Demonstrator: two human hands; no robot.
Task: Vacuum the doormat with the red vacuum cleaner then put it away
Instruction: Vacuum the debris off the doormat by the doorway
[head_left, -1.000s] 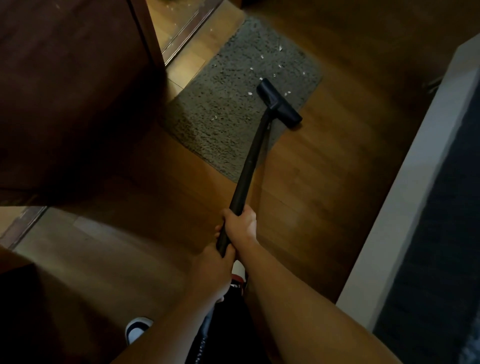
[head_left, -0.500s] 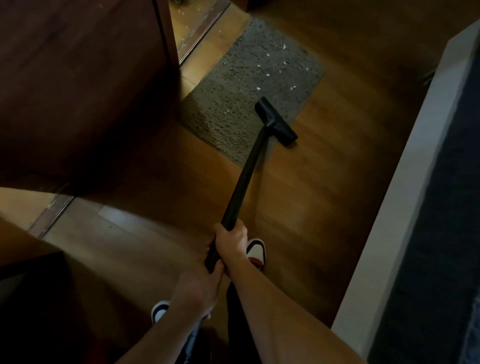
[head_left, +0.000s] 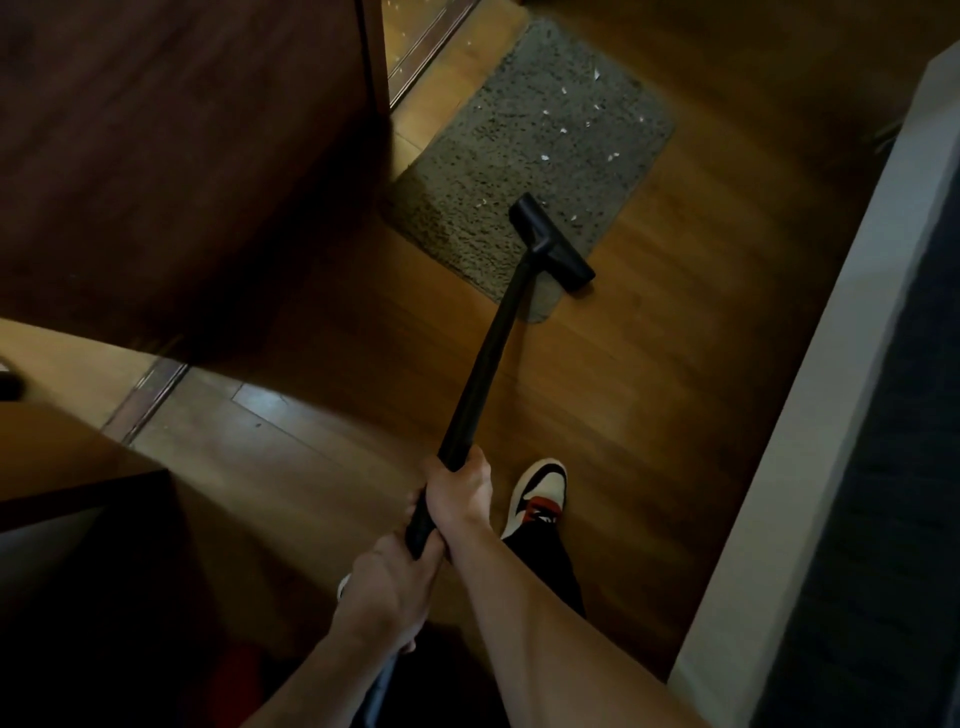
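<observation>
A grey shaggy doormat (head_left: 524, 140) lies on the wooden floor by a doorway, with several white scraps scattered over its far half. The vacuum's black wand (head_left: 493, 343) runs from my hands up to a black floor nozzle (head_left: 551, 243), which rests on the mat's near right edge, partly over the floor. My right hand (head_left: 460, 491) grips the wand higher up. My left hand (head_left: 387, 592) grips it just below. A dim red shape (head_left: 236, 675) at the bottom may be the cleaner's body; the dark hides it.
A dark wooden door (head_left: 182, 156) stands open at the left, beside the mat. A white wall edge (head_left: 831, 415) runs along the right. My foot in a white, black and red shoe (head_left: 537, 493) stands on the floor. A sliding-door track (head_left: 145, 400) crosses at left.
The nozzle has been pulled back along the mat from its middle to its near edge. My right foot has come into view as I stepped back.
</observation>
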